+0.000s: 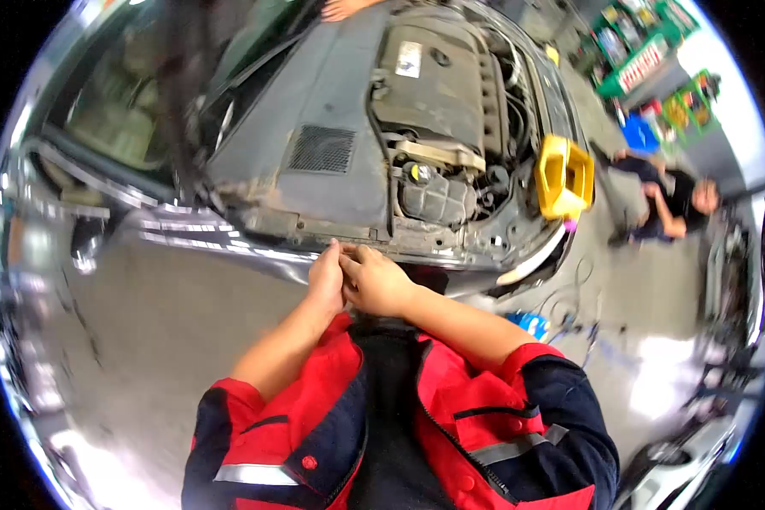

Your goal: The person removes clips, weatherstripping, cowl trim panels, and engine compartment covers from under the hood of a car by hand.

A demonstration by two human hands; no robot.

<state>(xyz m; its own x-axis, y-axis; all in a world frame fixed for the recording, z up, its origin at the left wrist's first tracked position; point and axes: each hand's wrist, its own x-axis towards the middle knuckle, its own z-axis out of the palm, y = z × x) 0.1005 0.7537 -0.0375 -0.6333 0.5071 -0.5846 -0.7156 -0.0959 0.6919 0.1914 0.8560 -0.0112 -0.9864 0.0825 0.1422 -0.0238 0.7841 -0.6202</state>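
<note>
My left hand [326,279] and my right hand [376,280] meet in front of my chest, by the car's fender edge [297,248]. The fingers of both are closed and pressed together; anything between them is hidden. Just beyond lies the open engine bay, with a dark plastic side cover [272,191] that has a mesh vent [322,149]. Right of it sits a fluid reservoir [438,200] with a yellow cap [420,173]. Farther back is the dusty engine cover [429,85] with a white label [408,59].
A yellow plastic container [563,177] stands at the car's front edge. Another person's hand [350,8] rests at the far side. A co-worker [671,200] is at the right. A blue object [529,325] and cables [578,297] lie on the floor. Green racks [642,64] hold supplies.
</note>
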